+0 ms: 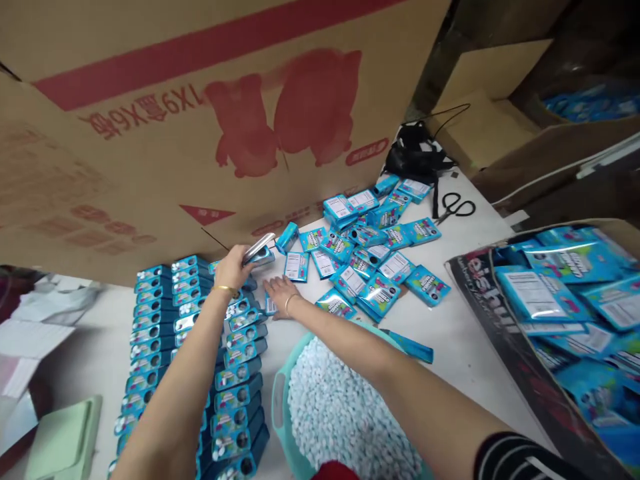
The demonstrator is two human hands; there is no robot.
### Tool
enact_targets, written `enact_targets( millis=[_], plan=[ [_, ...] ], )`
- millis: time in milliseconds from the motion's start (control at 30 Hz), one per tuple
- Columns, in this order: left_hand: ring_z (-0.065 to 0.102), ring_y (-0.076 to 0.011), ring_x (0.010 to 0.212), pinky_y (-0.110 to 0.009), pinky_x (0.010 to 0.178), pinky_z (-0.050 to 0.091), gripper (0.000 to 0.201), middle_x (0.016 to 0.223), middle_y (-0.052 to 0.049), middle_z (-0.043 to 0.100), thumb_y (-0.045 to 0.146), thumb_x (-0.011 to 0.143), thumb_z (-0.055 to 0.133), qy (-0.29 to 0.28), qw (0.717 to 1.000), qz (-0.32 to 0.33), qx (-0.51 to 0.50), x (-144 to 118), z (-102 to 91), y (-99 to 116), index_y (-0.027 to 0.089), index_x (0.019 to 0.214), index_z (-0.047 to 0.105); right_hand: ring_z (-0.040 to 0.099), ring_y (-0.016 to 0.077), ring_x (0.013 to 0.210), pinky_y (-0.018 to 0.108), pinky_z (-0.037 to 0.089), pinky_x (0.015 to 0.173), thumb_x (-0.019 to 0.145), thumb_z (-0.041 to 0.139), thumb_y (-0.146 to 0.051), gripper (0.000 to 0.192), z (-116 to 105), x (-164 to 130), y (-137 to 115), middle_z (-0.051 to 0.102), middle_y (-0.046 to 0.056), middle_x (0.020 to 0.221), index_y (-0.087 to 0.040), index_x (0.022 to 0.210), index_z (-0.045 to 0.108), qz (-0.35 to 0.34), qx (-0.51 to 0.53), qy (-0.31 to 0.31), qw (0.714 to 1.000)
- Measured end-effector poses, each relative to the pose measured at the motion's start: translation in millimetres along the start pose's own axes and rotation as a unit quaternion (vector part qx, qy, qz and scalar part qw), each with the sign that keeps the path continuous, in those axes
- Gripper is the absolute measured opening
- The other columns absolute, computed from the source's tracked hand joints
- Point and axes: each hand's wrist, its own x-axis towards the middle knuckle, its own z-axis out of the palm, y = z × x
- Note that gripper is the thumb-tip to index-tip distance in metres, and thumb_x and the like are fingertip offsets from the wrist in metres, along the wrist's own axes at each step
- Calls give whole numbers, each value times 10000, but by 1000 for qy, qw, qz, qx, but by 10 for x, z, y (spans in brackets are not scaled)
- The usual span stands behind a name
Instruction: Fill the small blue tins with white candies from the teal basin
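My left hand [231, 268] is closed around a silvery metal tool [260, 247], its exact kind unclear, at the far end of the standing rows of blue candy boxes [243, 379]. These boxes have round openings on top, and white pellets lie on several of them. Beside it, my right hand [282, 297] rests with its fingers spread, touching a small blue box [271, 305] that is partly covered by the hand. Below my right forearm sits a turquoise basin [280, 400] full of pale blue and white candy pellets [345, 407].
Loose blue boxes [379, 295] lie scattered ahead to the right, against a large cardboard carton [150, 153]. Black scissors [457, 205] lie beyond them. An open carton [480, 320] of blue packs stands at right. A pale green scale [63, 437] is at lower left.
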Motion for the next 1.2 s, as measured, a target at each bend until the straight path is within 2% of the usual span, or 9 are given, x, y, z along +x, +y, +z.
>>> enact_targets(
  millis=[100,200,367,467,633,733,900,1100,1200],
  plan=[
    [575,-213,990,-302,867,446,392,1125,-77,613,278,808,558,-43,999,-9,-2,111,243,-132,198,1191,545,494,310,1195,475,243,1126,623,805,-312,1054,61,22,116,525,232,1252,-21,1445,213,-13,27,7,1000],
    [564,-222,1021,-323,912,434,398,1153,-100,600,249,805,550,-68,998,-6,-8,112,361,-188,172,1196,554,468,300,1225,427,363,1066,624,779,-251,1042,-18,-229,319,488,236,1287,-30,1454,189,-44,130,54,989],
    [557,-237,988,-343,877,456,444,1098,-126,572,397,828,539,49,998,-24,-42,-239,207,-13,123,1177,540,340,278,1355,441,305,1123,672,753,-370,1006,-335,-1077,458,350,164,1455,-178,1479,184,-37,371,178,911],
    [582,-204,871,-334,814,481,391,952,-81,615,442,885,447,44,993,-1,-110,-797,16,258,142,1103,572,461,263,1272,427,392,1067,673,739,-448,924,-510,-1634,388,445,110,1402,-229,1444,279,15,563,211,799],
    [620,-178,890,-291,807,500,317,970,-53,654,405,898,457,-138,973,65,-174,-2077,-194,770,200,1099,591,602,288,1095,486,501,919,783,461,-681,693,-686,-2511,270,633,93,1189,-202,1284,491,121,796,214,553],
    [632,-181,866,-296,766,509,269,933,-46,658,348,916,426,-200,970,80,-110,-2723,-149,1037,240,1080,611,645,301,1010,490,520,875,751,572,-617,604,-673,-3002,265,675,102,1100,-175,1162,572,183,834,192,483],
    [633,-210,874,-335,760,514,252,933,-80,644,239,920,386,-213,977,27,-3,-3143,272,1430,199,1045,602,678,268,880,425,552,813,649,740,-446,476,-397,-3460,399,717,59,939,-171,1021,630,292,748,310,509],
    [595,-241,980,-375,824,498,228,1017,-116,622,213,897,409,-184,982,28,-46,-2938,827,1870,178,1063,561,623,255,1047,418,514,916,677,704,-449,537,-13,-3413,317,657,43,1170,-206,1150,631,232,719,251,605],
    [587,-239,1007,-376,835,493,230,1059,-125,612,201,881,416,-173,981,13,-86,-2802,1001,2008,176,1072,541,589,253,1112,415,499,953,691,692,-443,504,81,-3343,72,644,32,1197,-221,1140,641,235,712,241,616]
  ],
)
